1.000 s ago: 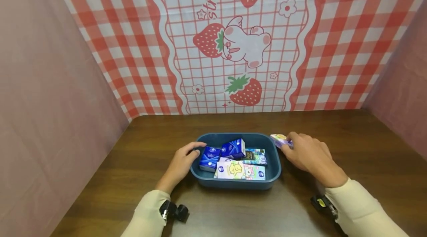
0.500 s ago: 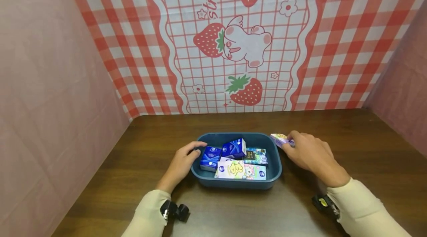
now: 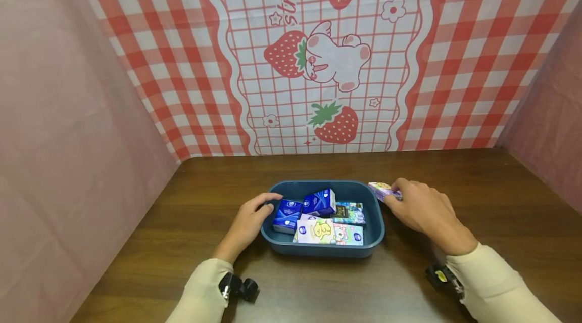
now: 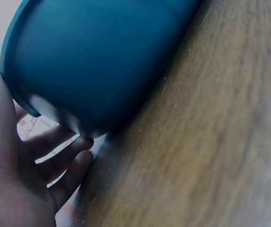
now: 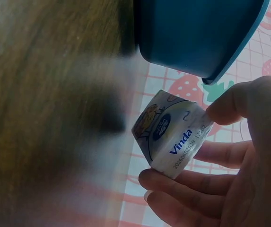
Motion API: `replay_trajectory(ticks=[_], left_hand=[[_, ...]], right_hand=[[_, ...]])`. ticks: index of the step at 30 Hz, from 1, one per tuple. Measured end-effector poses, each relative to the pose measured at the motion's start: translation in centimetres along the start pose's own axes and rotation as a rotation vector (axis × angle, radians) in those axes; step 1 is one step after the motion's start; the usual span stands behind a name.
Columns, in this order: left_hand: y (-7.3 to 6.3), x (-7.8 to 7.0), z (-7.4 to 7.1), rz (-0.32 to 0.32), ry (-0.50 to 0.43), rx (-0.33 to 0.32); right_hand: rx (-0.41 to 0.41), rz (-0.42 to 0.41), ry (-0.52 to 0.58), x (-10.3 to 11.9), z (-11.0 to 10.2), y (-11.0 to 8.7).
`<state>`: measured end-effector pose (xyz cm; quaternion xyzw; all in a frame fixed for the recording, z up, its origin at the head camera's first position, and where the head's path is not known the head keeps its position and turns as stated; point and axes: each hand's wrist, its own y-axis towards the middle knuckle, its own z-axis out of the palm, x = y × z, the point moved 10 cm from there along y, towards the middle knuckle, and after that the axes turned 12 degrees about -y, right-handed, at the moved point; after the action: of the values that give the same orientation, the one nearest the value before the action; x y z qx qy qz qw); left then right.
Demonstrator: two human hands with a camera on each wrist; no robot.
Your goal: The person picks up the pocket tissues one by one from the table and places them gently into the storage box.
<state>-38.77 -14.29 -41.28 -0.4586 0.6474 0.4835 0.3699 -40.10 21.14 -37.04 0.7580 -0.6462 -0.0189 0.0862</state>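
At the left end of a dark blue plastic basin (image 3: 322, 250), my left hand (image 3: 245, 224) holds the rim. Its thumb and index finger reach over the edge, while the other fingers (image 4: 71, 175) lie against the outer wall in the left wrist view. Just beyond the basin's right end, my right hand (image 3: 420, 209) pinches a small Vinda tissue pack (image 5: 178, 139) between thumb and fingers. That pack is white and purple with a yellow cartoon print. Inside the basin lie blue tissue packs (image 3: 287, 216), a pale pack with a yellow bear (image 3: 315, 231) and a dark floral pack (image 3: 349, 213).
A pink bear tissue pack (image 3: 348, 234) also lies in the basin. The brown wooden table (image 3: 318, 292) is backed by a red checked strawberry cloth (image 3: 332, 60). Pale pink cloth walls (image 3: 82, 110) rise on both sides.
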Motion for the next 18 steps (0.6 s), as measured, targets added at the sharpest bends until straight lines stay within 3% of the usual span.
replay_trajectory(ticks=[18], left_hand=[[-0.11,0.03,-0.06,0.001,0.012,-0.003]], right_hand=[[-0.021,0.02,0.017,-0.15,-0.18,0.07]])
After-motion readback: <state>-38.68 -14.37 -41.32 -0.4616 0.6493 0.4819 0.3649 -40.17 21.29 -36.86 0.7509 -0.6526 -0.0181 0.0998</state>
